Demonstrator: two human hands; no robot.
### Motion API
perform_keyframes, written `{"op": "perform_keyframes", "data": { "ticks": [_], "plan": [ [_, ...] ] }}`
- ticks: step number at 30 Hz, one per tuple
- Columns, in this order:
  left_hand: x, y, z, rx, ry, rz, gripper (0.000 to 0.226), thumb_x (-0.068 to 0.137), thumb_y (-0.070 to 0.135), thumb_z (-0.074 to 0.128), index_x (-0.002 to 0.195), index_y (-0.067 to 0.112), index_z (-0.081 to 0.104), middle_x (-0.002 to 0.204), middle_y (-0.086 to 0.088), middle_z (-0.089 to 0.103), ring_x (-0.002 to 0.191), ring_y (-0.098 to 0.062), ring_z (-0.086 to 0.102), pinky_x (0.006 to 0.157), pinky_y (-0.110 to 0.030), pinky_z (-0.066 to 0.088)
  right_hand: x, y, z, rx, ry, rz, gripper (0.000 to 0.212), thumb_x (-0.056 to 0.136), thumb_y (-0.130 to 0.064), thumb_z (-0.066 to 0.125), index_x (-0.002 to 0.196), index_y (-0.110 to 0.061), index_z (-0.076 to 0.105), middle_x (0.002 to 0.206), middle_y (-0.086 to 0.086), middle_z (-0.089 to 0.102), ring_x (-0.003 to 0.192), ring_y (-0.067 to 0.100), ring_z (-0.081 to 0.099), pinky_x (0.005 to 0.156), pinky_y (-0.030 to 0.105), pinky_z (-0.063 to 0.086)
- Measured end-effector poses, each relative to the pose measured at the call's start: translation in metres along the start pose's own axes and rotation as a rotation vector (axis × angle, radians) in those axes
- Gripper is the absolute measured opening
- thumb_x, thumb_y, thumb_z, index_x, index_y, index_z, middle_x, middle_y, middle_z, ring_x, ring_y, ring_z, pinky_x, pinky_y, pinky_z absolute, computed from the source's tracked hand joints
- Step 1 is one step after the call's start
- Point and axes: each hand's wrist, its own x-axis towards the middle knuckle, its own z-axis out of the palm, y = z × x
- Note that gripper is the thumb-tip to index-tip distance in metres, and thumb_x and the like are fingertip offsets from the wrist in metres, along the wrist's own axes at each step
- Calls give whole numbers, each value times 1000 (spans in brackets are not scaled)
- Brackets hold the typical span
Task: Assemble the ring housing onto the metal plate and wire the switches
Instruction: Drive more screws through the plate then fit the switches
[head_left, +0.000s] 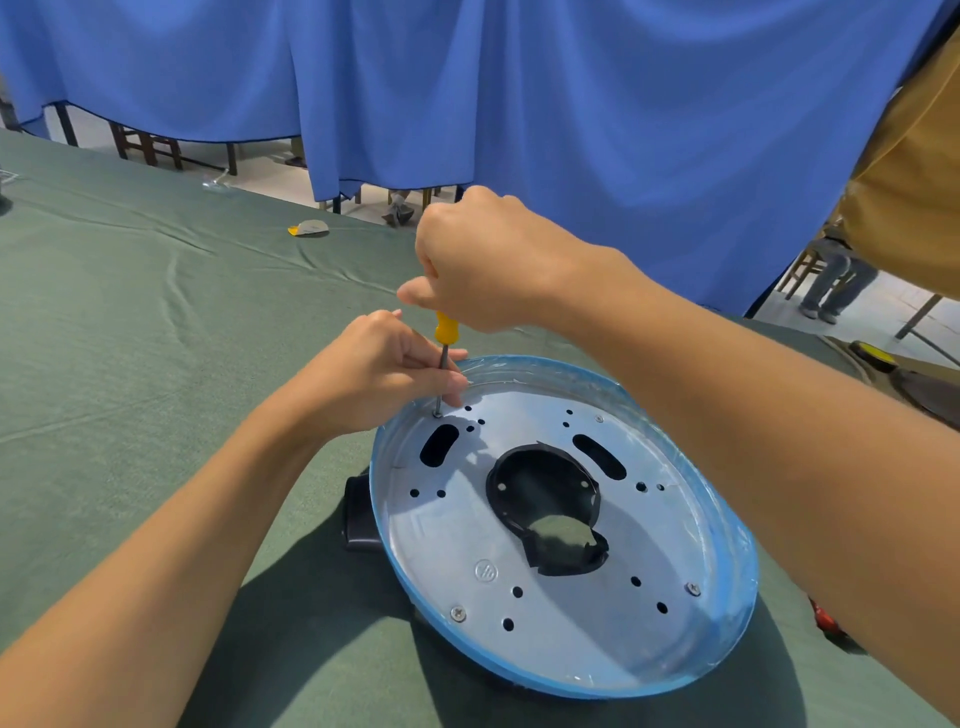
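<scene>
**Driving a screw near the rim of the metal plate (561, 525), which lies on the cloth-covered surface (156, 312).**
The right hand (483, 265) grips the yellow screwdriver (445, 328) and the left hand (379, 369) pinches its shaft. The plate looks thin, stiff and light, and is probably best steadied by its film-wrapped rim.

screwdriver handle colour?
Yellow. The screwdriver handle shows just below the right hand gripping it, in the head view.

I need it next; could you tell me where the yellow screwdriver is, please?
Head view, centre: the screwdriver stands upright, right hand on its handle, left hand pinching its shaft, tip on the metal plate, far left.
</scene>
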Motion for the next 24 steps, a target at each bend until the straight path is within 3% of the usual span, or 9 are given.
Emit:
{"op": "perform_keyframes", "data": {
  "ticks": [4,6,9,12,15,17,19,21,24],
  "plan": [
    [0,-1,-3,-97,-89,-16,15,91,10,67,85,14,80,103,30,69,115,12,56,118,-33,29,0,0,-6,-2,-96,-128,23,91,-37,63,89,-14,63,87,1,56,87,21,46,56,27,36],
    [0,-2,-3,-113,-124,-22,16,93,10,64,90,13,80,104,21,73,118,9,55,122,-42,20,-1,-1,-10,-10,-132,-175,12,88,-22,67,97,-14,68,96,1,62,86,18,49,54,24,40],
    [-1,0,-2,-177,-104,-48,12,90,11,68,94,15,78,96,17,75,117,7,58,122,-46,17,1,-3,-9,-23,-116,-132,20,87,-25,70,80,-19,53,97,6,56,88,22,51,51,27,36],
    [-1,0,1,-51,73,-11,5,79,15,79,80,20,79,83,21,74,106,-5,67,121,-45,20,4,-5,-4,-30,-65,-55,40,88,-29,68,68,-24,34,79,1,42,66,15,44,47,27,27],
    [0,-3,0,-57,74,12,7,83,12,76,77,10,80,86,7,77,107,-5,67,123,-29,8,2,-5,-2,-59,-34,-4,46,91,-36,64,66,-22,28,72,-3,29,58,10,31,46,26,21],
    [-1,-4,0,-104,6,16,13,87,10,71,78,10,80,94,8,76,113,2,62,115,-10,12,1,-4,-3,-26,-62,-2,44,91,-45,63,67,-21,35,74,-2,32,61,13,39,46,26,26],
    [0,-5,-2,-130,-42,19,15,91,9,67,84,11,80,107,10,73,117,5,58,117,-20,24,2,-2,-7,0,-120,-58,33,89,-47,64,75,-19,54,81,3,50,72,19,52,48,26,36],
    [0,-7,-4,-136,-94,24,17,94,9,63,91,10,79,108,10,74,118,6,57,123,-41,13,0,0,-11,9,-156,-119,17,86,-34,70,85,-17,64,82,-2,57,77,15,54,50,20,40],
    [0,-6,-2,-158,-110,11,17,95,10,61,100,12,77,102,13,74,118,5,58,124,-43,-1,-2,0,-14,21,-133,-107,24,85,-30,72,74,-21,53,70,-6,48,60,6,46,40,16,35]
  ]
}}
